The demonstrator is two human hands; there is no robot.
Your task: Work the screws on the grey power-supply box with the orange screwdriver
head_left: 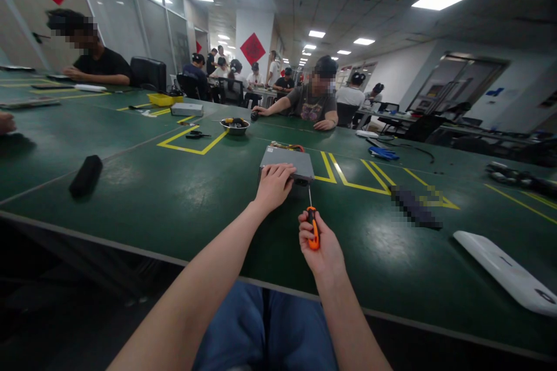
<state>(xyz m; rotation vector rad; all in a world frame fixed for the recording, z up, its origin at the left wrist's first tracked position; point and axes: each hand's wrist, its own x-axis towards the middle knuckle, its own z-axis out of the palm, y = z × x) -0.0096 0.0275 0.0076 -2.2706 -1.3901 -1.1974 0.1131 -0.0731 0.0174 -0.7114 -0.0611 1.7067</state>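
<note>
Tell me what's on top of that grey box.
On the grey box, the left hand rests at the near edge; a small pale patch shows near the far-left corner. The surface under the hand is covered.

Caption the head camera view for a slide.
Left hand on a gray metal box, right hand pointing an orange-and-black screwdriver at its near side, on a green table.
</note>
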